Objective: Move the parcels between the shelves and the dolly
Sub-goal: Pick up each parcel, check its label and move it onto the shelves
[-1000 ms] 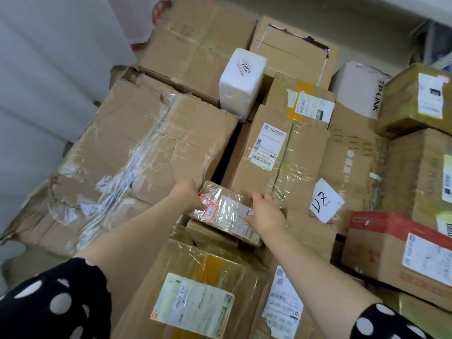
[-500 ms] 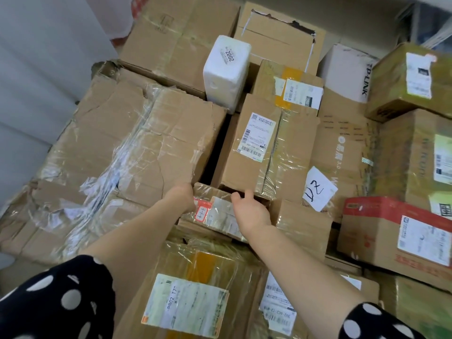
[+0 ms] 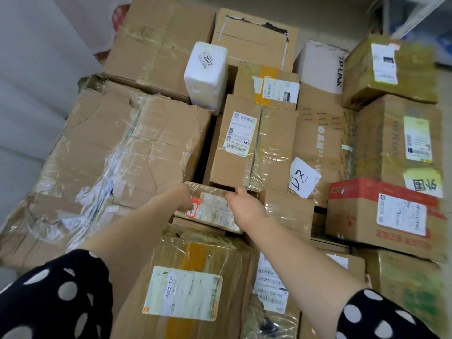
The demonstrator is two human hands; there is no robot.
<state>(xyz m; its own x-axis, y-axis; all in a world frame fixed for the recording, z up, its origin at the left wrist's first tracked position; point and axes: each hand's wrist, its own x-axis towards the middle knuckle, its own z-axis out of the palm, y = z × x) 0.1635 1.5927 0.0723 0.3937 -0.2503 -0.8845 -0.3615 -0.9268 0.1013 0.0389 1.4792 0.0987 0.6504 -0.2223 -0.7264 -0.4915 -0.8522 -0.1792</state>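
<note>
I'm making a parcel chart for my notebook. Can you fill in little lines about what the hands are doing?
Held thing: small flat tape-wrapped brown cardboard parcel
Left hand: grips its left end
Right hand: grips its right end
Just behind: taller brown cardboard box with white label
Further back: white foam block

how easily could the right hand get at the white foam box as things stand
Probably not right away: the right hand grips the small taped parcel together with the left hand. The white foam box stands farther back with its top uncovered, so once freed the way looks open.
</note>
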